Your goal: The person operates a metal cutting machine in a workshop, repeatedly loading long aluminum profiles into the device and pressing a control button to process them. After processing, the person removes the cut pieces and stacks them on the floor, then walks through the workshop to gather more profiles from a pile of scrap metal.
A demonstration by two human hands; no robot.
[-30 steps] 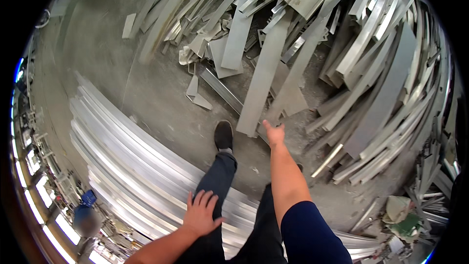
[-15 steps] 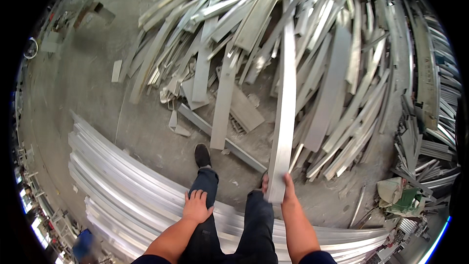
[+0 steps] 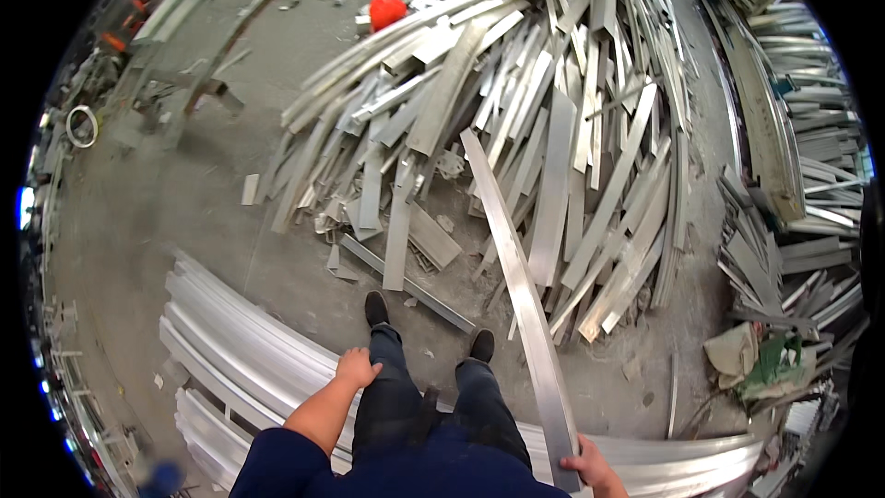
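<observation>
My right hand (image 3: pixel 595 466) is closed around the lower end of a long, straight silver metal profile (image 3: pixel 521 290). The profile slants up and left from my right side, its far end over the near edge of a heap of loose metal profiles (image 3: pixel 553 143). My left hand (image 3: pixel 358 368) rests on my left leg near the knee, holding nothing, its fingers apart. Beneath and behind my legs lies a stack of long, bright profiles (image 3: pixel 267 332), partly hidden by my body.
A narrow grey bar (image 3: pixel 410 286) lies on the floor just ahead of my shoes (image 3: pixel 376 309). Further right are more metal pieces (image 3: pixel 820 212) and green and beige sacks (image 3: pixel 770 364). A red object (image 3: pixel 387 13) sits behind the heap.
My right hand has drawn the profile back toward my right side, and its far end has come nearer and tilted left. My body is more upright; my left hand stays on my leg.
</observation>
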